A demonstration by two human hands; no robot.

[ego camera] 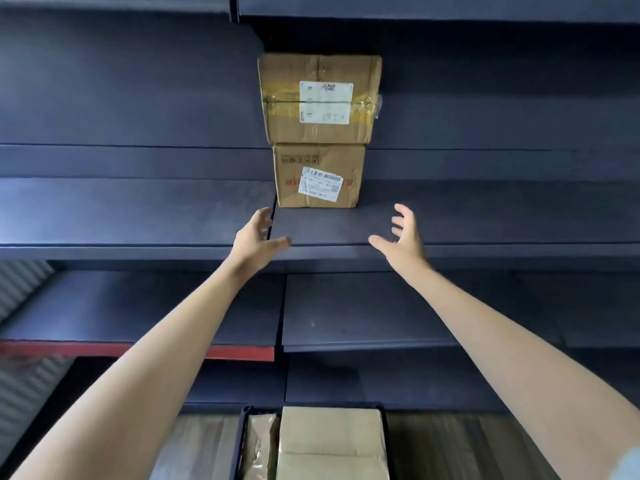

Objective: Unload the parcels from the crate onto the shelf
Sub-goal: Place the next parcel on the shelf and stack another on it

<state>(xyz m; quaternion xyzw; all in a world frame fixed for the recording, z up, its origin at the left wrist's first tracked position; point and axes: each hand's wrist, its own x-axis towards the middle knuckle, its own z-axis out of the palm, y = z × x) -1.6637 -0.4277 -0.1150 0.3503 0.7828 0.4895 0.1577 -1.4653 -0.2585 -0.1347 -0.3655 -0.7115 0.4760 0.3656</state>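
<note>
Two brown cardboard parcels stand stacked on the dark blue-grey metal shelf (485, 216), set back from its front edge. The larger taped cardboard parcel (320, 98), with a white label across yellowish tape, sits on top of the smaller cardboard parcel (318, 176), which carries a tilted white barcode label. Both bare arms reach up toward the shelf. The left hand (258, 237) hovers at the front edge, just left of the lower parcel, its fingers (265, 216) spread and holding nothing. The right hand (403, 237) is raised to the lower right of the stack, palm turned inward, its fingers (401, 220) likewise splayed and empty, clear of both parcels. Low in the view, the dark crate (242, 441) stands on a wood-patterned floor (450, 445), and a plain tan cardboard box (332, 441) lies inside it beside a crumpled brown packet (259, 441).
</note>
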